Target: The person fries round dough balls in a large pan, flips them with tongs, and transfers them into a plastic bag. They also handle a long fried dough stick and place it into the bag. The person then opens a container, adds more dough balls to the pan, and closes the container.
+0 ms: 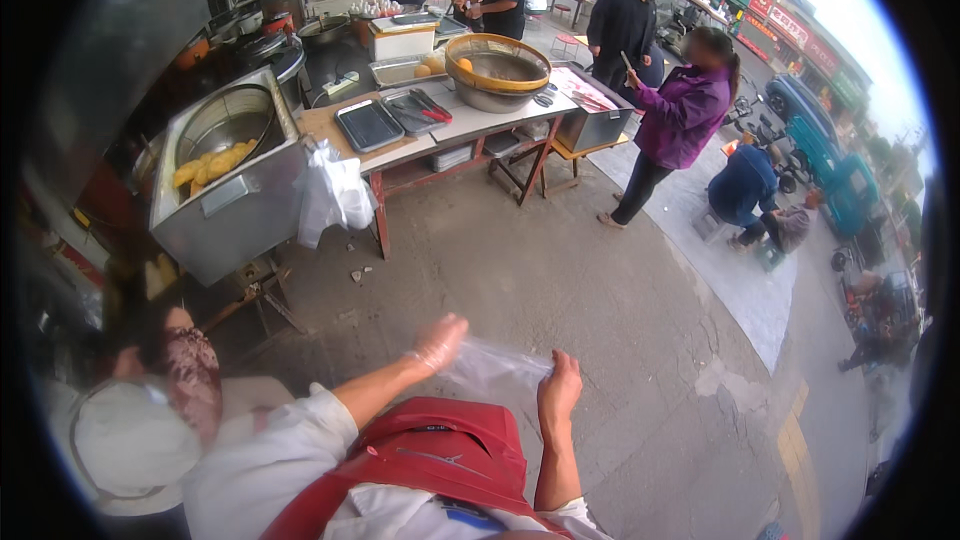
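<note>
My left hand (442,341) seems to wear a thin clear plastic glove that ends at the wrist. Between it and my right hand (560,384), a piece of thin clear plastic film (499,369) is stretched in the air in front of my red apron (442,439). Whether the film is a bag or a second glove, I cannot tell. The fingers of my bare right hand are closed on its right end, and my left hand grips the other end. Both hands are above the concrete ground, apart from the table.
Ahead stands a table (480,131) with trays, tongs (431,106) and a sieve over a metal basin (495,94). White plastic bags (336,191) hang beside a metal fryer (225,210) holding fried dough (214,165). A co-worker in a white hat (135,435) is close at left; people stand beyond the table.
</note>
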`<state>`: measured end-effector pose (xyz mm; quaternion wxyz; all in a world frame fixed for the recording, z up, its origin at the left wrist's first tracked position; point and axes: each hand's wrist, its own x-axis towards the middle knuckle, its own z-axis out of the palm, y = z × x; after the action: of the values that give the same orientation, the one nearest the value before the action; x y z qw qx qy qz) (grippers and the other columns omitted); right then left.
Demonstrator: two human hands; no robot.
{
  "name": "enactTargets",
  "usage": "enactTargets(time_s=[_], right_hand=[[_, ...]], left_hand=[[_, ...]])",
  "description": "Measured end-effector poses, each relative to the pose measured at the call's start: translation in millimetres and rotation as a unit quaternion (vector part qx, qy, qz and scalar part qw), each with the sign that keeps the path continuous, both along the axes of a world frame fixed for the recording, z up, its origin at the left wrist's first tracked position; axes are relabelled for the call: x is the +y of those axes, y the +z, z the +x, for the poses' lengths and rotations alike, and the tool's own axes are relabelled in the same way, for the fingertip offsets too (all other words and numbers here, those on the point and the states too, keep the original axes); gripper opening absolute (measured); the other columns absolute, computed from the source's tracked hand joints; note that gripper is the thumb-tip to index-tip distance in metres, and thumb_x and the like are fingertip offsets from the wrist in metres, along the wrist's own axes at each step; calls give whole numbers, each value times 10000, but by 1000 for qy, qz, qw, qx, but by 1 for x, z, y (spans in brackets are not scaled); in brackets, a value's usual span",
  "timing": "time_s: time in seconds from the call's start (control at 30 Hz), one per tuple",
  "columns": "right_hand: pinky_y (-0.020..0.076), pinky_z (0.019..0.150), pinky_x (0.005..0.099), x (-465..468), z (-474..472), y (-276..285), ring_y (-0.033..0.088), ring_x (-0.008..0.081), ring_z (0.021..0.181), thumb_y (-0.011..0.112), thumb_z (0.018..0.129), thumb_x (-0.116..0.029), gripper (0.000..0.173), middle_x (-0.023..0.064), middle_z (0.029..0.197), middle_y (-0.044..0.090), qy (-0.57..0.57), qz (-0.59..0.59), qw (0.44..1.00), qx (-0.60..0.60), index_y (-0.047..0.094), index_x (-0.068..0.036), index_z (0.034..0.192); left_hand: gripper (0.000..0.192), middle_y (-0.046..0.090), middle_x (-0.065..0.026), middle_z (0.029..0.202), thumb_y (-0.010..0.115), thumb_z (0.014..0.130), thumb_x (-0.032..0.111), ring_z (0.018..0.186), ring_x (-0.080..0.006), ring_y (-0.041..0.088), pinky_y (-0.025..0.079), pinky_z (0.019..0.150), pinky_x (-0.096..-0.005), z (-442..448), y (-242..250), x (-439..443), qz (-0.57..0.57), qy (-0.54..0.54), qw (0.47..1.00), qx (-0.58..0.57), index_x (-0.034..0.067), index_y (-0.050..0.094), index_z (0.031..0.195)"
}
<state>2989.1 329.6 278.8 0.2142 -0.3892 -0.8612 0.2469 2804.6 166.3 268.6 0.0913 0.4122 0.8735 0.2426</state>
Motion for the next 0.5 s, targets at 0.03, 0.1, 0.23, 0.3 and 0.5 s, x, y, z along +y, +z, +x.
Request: enactTargets(time_s=[0.03,0.1,0.23,0.3,0.5], right_hand=[[505,752,441,31,-34,11,621,392,884,511,738,77,352,195,994,621,11,32,998,46,627,-31,1052],[508,758,432,83,-103,41,620,388,885,513,734,86,353,193,994,619,33,54,995,81,634,-37,1042],[510,770,361,190,-219,99,637,293,852,560,772,46,305,146,943,632,54,78,976,197,631,-34,1058],[494,767,311,243,-261,100,618,191,833,592,878,-66,189,87,913,650,48,-12,955,293,622,1,1052],[468,953,429,393,-388,66,572,293,1087,413,987,-172,289,176,1136,600,-16,-607,621,496,543,40,1134]], left_hand=[[81,605,-191,858,556,870,135,828,-421,587,479,742,-460,-39,4,17,-19,69,997,-16,72,570,919],[67,615,-139,812,567,886,121,742,-327,627,516,667,-399,-97,25,51,99,184,978,9,55,559,892],[115,557,-23,802,620,868,91,683,-136,591,535,584,-298,-187,84,137,528,217,735,-367,59,525,924],[128,576,-60,865,632,869,101,768,-185,625,570,668,-348,-209,89,172,651,63,542,-527,63,538,946],[210,637,-129,872,614,889,203,747,-243,629,542,708,-415,-329,64,314,382,-35,348,-855,22,614,995]])
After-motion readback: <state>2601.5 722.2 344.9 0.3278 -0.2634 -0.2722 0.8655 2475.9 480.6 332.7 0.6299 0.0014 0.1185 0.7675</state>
